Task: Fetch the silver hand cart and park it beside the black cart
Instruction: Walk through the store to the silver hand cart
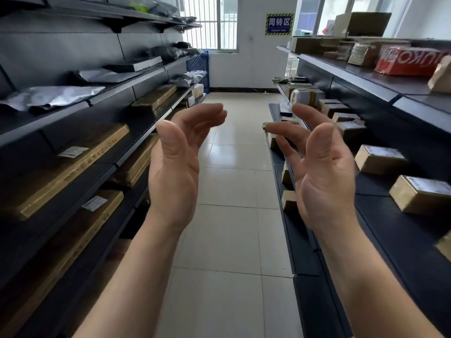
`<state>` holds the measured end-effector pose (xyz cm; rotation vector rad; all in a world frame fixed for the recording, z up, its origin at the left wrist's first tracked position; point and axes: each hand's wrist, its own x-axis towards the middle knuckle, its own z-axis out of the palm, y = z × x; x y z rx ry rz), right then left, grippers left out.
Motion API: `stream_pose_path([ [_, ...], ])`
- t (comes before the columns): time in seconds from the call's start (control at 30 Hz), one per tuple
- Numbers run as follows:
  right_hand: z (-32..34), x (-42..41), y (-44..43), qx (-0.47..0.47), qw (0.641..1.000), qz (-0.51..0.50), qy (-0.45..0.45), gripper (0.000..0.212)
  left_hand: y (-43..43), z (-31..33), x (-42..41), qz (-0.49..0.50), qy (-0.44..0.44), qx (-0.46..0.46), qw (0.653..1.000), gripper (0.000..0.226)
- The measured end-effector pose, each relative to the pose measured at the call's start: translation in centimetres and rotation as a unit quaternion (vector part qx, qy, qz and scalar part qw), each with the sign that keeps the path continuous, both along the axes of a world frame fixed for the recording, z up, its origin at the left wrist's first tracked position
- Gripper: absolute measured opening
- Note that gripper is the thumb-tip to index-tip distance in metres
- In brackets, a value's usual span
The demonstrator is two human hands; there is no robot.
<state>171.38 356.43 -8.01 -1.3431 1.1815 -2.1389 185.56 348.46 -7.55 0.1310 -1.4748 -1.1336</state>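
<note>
Hands [175, 167] [324, 176] half-open, seemingly empty

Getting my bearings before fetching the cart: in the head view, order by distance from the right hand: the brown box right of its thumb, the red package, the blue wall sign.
1. Brown box, right shelf, beside the right hand.
2. Red package, top right shelf, farther along.
3. Blue wall sign, far end wall.

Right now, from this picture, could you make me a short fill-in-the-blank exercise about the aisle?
1. The left hand and the right hand hold ____.
2. The red package lies on the person's ____ side.
3. The blue crate stands at the far end of the ____ shelves.
Missing words: nothing; right; left.
</note>
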Motion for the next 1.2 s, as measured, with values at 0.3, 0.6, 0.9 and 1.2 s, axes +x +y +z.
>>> stream_pose_path([
  [0.3, -0.4, -6.6, -5.4, 0.007, 1.000, 0.010, 0.006, 0.067, -4.8, -0.5, -6.6, 0.027, -0.018, -0.002, 0.999, 0.084],
  [0.6, -0.5, -13.1, -9.6, 0.018, 1.000, 0.009, 0.015, 0.065, -8.9, -0.7, -13.1, 0.033, -0.024, -0.007, 0.999, 0.083],
  [0.9, -1.1, -16.9, -14.6, 0.032, 0.999, 0.009, 0.010, 0.065, -14.2, -1.0, -17.0, 0.028, -0.026, 0.005, 0.999, 0.079],
  [1.2, 0.1, -20.3, -22.3, 0.033, 0.999, -0.025, 0.026, 0.064, -23.2, -0.6, -21.2, -0.019, -0.003, -0.005, 1.000, 0.081],
])
